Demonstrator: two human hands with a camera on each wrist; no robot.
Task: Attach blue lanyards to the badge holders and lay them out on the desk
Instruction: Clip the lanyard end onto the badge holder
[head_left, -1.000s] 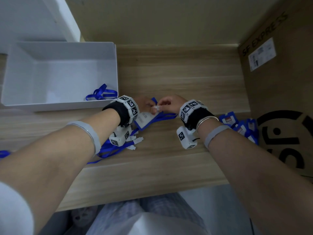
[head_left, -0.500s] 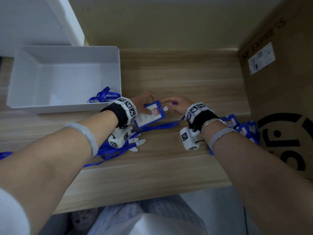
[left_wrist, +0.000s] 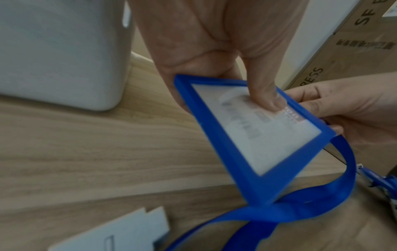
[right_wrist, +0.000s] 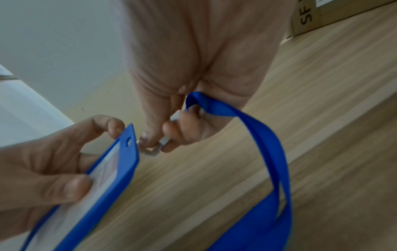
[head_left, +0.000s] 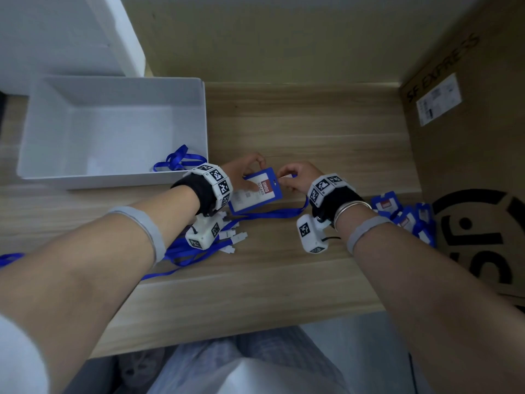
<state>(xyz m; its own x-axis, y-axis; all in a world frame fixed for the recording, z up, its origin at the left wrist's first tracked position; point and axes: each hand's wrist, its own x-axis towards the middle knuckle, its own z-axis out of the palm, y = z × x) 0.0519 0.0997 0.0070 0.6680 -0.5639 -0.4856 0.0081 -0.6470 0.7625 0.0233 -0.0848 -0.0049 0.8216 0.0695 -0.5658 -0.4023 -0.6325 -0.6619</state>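
Observation:
A blue badge holder (head_left: pixel 255 193) with a white ID card is held just above the desk by my left hand (head_left: pixel 250 170). In the left wrist view the thumb (left_wrist: pixel 266 100) presses on the card face of the holder (left_wrist: pixel 247 144). My right hand (head_left: pixel 285 177) pinches the metal clip (right_wrist: pixel 153 148) of a blue lanyard (right_wrist: pixel 264 141) right at the holder's slotted top edge (right_wrist: pixel 128 141). I cannot tell whether the clip is through the slot. The strap (head_left: pixel 272 214) loops down onto the desk under the holder.
A white bin (head_left: pixel 113 132) at the back left holds one blue lanyard (head_left: pixel 179 160). Several loose lanyards with white clips (head_left: pixel 227 240) lie under my left wrist. More badge holders (head_left: pixel 403 214) are piled by the cardboard box (head_left: pixel 468 137) on the right.
The badge holder has turned face up and risen slightly. My right hand, briefly apart from it, has come back with the lanyard clip to the holder's top edge.

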